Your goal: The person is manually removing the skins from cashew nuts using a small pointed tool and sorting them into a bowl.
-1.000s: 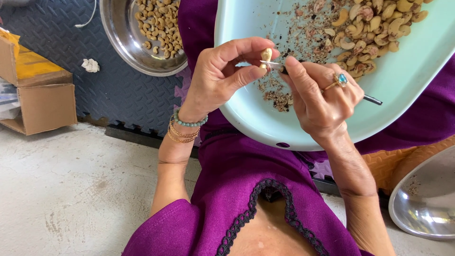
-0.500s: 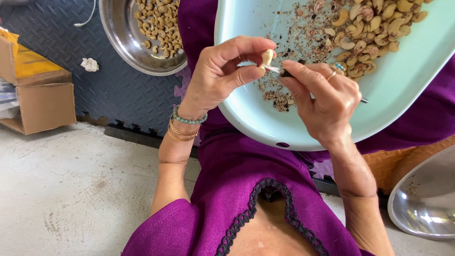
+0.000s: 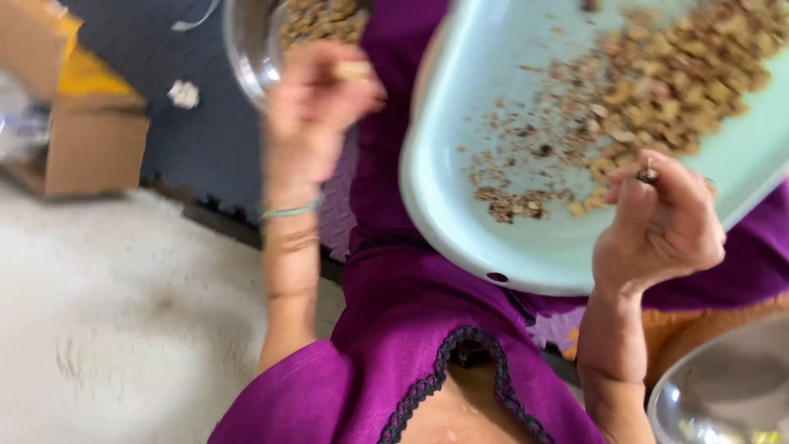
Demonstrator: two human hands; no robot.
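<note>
Right hand (image 3: 662,230), nearest, is closed around a small dark-tipped tool (image 3: 648,173), parked over the tray (image 3: 460,222). Left hand (image 3: 316,103) pinches a pale nut (image 3: 353,70), carried at the steel bowl's (image 3: 246,49) rim. Frame blurred; details uncertain.

Shiny metal bowl (image 3: 246,49) — smooth glossy plastic tray (image 3: 460,222).

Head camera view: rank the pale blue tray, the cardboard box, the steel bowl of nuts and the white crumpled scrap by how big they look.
1. Pale blue tray
2. Cardboard box, cut off by the frame
3. Steel bowl of nuts, also cut off, so 2 and 3 are unsure
4. White crumpled scrap
</note>
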